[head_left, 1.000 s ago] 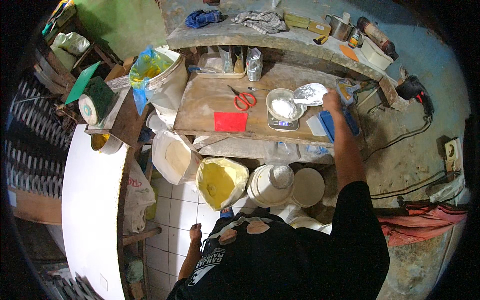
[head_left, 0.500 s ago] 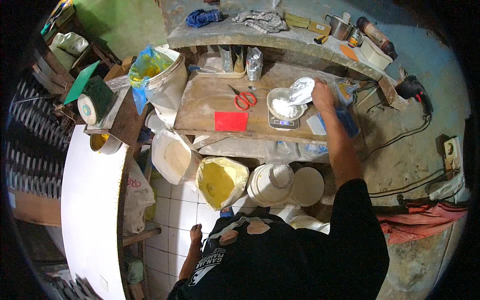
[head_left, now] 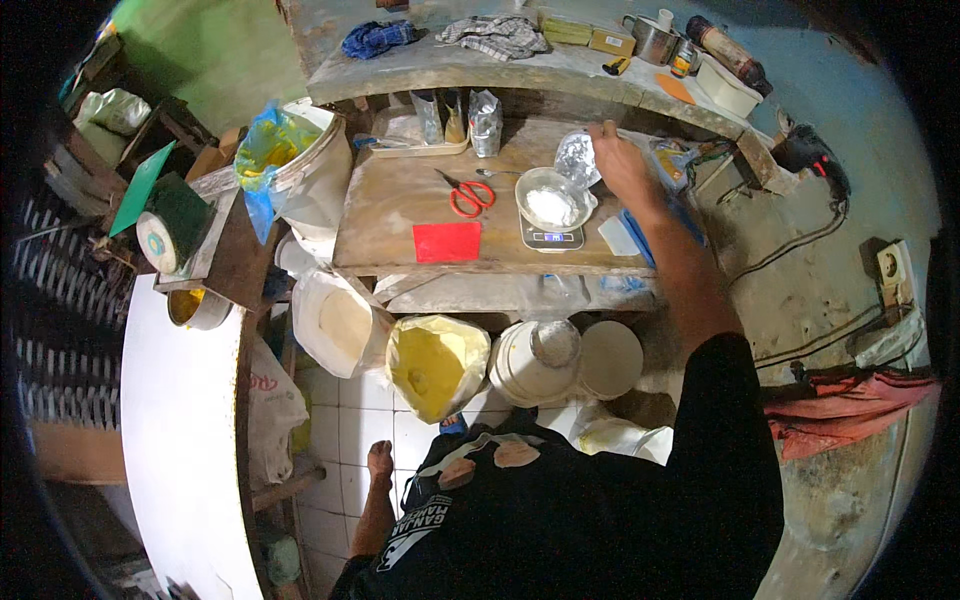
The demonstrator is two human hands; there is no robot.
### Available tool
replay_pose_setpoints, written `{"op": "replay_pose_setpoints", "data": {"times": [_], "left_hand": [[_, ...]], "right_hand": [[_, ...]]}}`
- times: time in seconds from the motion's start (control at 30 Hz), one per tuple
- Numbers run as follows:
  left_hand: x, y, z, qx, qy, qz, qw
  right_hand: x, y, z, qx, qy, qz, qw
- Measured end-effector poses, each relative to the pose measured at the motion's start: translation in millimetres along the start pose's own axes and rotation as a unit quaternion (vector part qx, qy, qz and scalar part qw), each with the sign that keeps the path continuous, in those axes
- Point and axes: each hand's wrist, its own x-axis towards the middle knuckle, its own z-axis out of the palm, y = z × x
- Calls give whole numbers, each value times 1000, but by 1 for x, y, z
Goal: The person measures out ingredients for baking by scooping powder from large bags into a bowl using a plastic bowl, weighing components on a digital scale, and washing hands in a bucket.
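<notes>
My right hand (head_left: 622,163) grips a shallow bowl (head_left: 575,160) dusted with white powder. It is tilted steeply, with its inside toward the far left rim of the table scale's load. Just below it, a round translucent bowl (head_left: 528,190) holds a heap of white powder (head_left: 551,208). That bowl rests on a small digital scale (head_left: 551,238) with a lit display. My left hand (head_left: 380,460) hangs low over the tiled floor, fingers curled, with nothing visible in it. Red-handled scissors (head_left: 470,198), a red card (head_left: 446,242) and a spoon (head_left: 487,172) lie left of the scale.
Below the wooden table (head_left: 385,220) stand a yellow-powder sack (head_left: 437,370), a pale-powder sack (head_left: 342,320) and a white bucket (head_left: 535,365). A large tub (head_left: 318,175) with a blue bag is at left. A ledge (head_left: 450,62) runs behind; a power tool (head_left: 810,155) hangs at right.
The shallow bowl in my right hand has gone from leaning over the lower bowl to a steeper tilt at its far right rim. My left hand has dropped slightly; the whole view has shifted.
</notes>
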Motion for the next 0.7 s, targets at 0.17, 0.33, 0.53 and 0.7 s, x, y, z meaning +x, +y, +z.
{"op": "replay_pose_setpoints", "data": {"times": [0.17, 0.33, 0.53, 0.7], "left_hand": [[47, 20, -17, 70, 73, 190, 976], [29, 199, -20, 97, 33, 394, 913], [51, 344, 26, 122, 42, 587, 799], [96, 425, 97, 135, 70, 669, 727]], "right_hand": [[5, -2, -14, -1, -15, 25, 1000], [-43, 45, 4, 61, 193, 84, 976], [-180, 24, -9, 521, -1, 491, 699], [-375, -2, 51, 619, -4, 632, 466]]}}
